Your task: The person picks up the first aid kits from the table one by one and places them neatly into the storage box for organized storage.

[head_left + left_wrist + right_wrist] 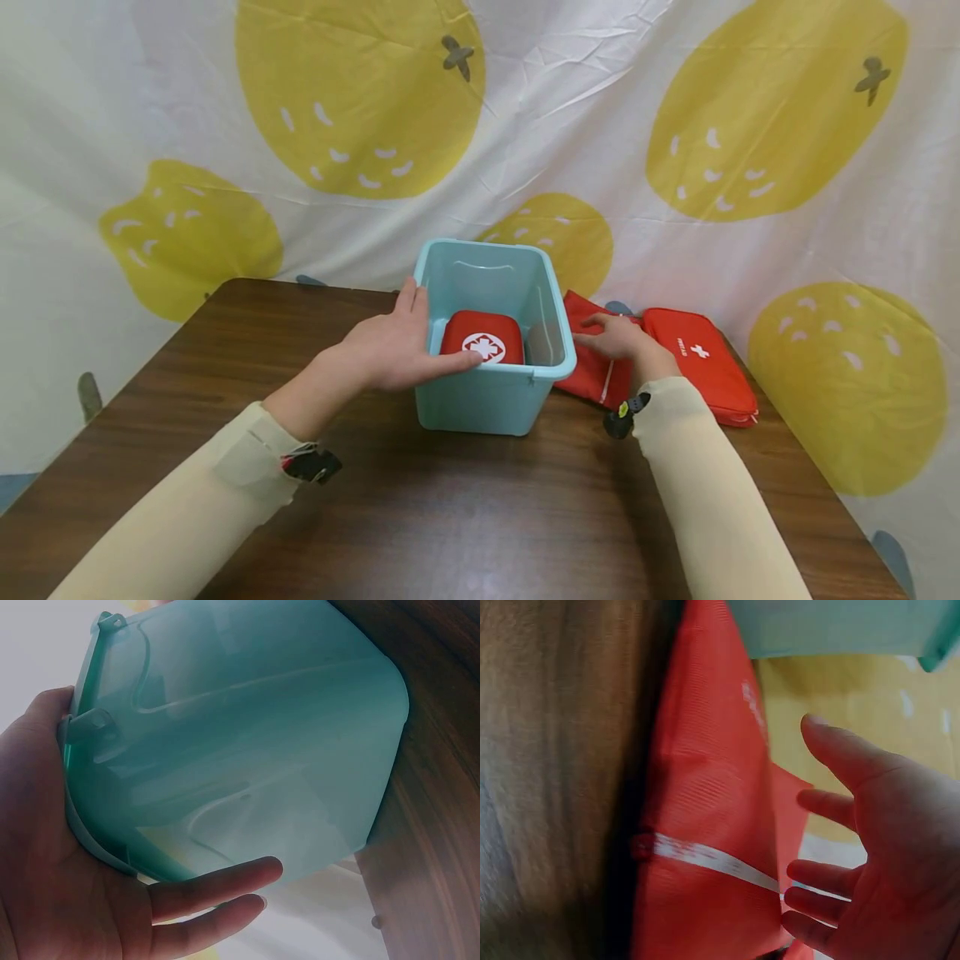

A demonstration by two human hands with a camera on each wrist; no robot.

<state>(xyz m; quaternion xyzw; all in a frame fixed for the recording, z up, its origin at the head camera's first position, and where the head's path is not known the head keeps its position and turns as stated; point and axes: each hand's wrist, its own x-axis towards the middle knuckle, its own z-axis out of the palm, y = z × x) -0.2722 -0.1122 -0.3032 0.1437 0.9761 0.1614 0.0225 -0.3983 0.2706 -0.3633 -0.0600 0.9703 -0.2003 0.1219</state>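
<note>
A light blue plastic bin (480,400) stands on the table, with a red first aid case (495,329) bearing a white emblem inside it. My left hand (386,346) rests at the bin's near left corner. Its thumb lies over the front rim, while the fingers stretch along the left side; in the left wrist view two straight fingers (217,889) show beside the wall. Over a red fabric pouch (712,787) with a white stripe, right of the bin, my right hand (618,342) hovers with fingers spread, holding nothing. Whether its fingertips touch the pouch is unclear.
A red first aid bag (701,367) with a white cross lies at the table's right edge, beyond my right hand. Behind the brown wooden table (420,517) hangs a white cloth (570,108) printed with lemons.
</note>
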